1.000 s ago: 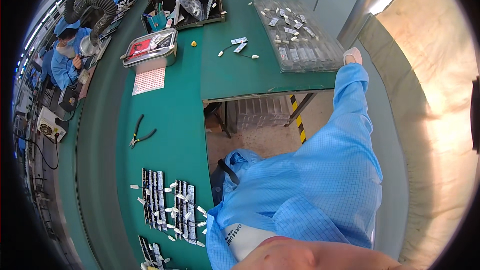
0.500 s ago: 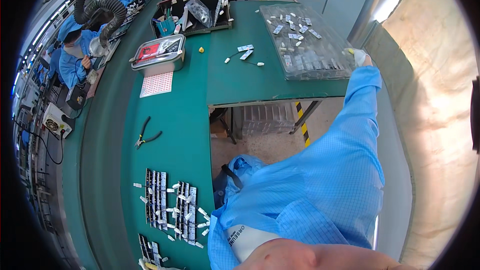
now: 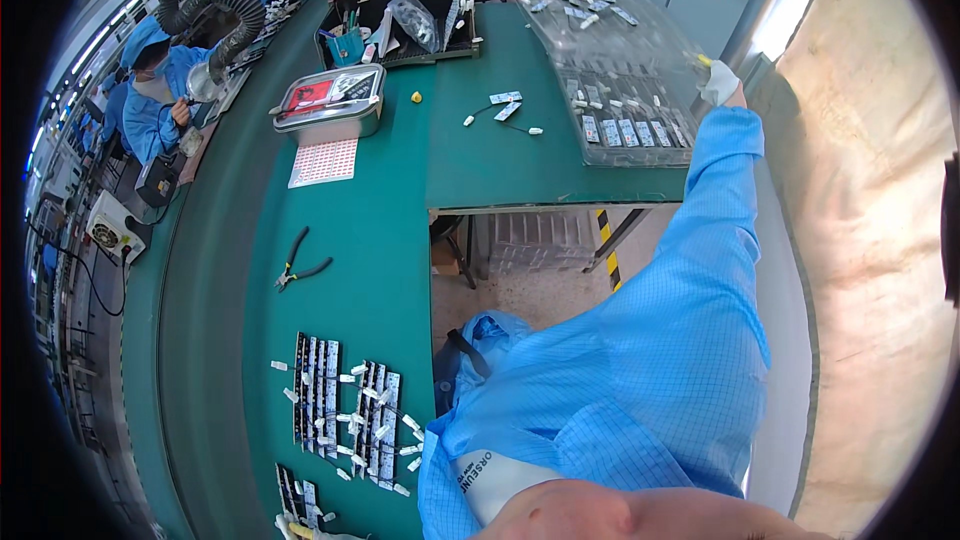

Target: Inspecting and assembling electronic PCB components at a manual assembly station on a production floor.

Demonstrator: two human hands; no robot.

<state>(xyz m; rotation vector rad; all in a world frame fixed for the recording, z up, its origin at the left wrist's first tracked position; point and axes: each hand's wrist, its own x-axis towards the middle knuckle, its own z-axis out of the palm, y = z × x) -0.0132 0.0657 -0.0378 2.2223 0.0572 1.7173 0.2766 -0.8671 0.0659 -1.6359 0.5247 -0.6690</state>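
Our right hand (image 3: 718,81), white-gloved, reaches the far right edge of the clear tray (image 3: 640,90); we cannot tell whether its fingers are clenched. The tray's long axis runs away from us along the green tabletop (image 3: 480,170); left hand (image 3: 300,530) sits low near the black strips (image 3: 345,420), grasp unclear.

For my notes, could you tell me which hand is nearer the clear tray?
Right. The right hand is at the clear tray's edge; the left hand is far off, by the black strips.
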